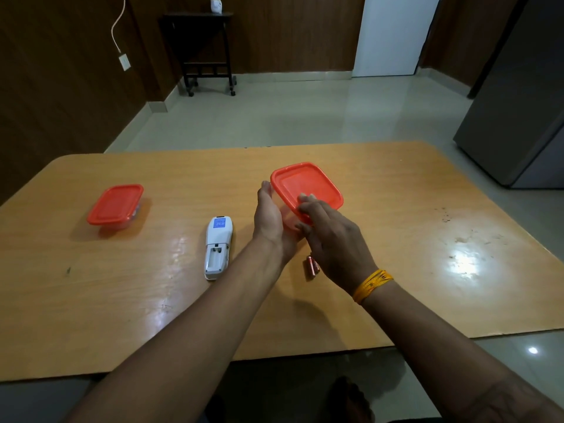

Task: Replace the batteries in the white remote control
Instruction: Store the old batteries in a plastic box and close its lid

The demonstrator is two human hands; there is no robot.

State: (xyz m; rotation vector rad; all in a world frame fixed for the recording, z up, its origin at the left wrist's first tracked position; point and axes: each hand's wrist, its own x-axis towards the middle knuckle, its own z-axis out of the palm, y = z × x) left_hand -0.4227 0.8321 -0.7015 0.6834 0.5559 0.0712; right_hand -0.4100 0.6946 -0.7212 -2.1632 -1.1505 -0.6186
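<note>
- My left hand [268,218] braces the side of the box [306,190] with straight, released fingers, I think so that it does not slide.
- My right hand [332,242] pinches the red lid at the near corner; this grip looks ready to peel it.
- The remote [217,247] lies on the surface [396,239] just left of the box, back up, cover off, battery bay empty.
- Two batteries [312,265] lie just nearer than the box, under my right hand.
- A second box [116,206] stands well left of the remote.
</note>
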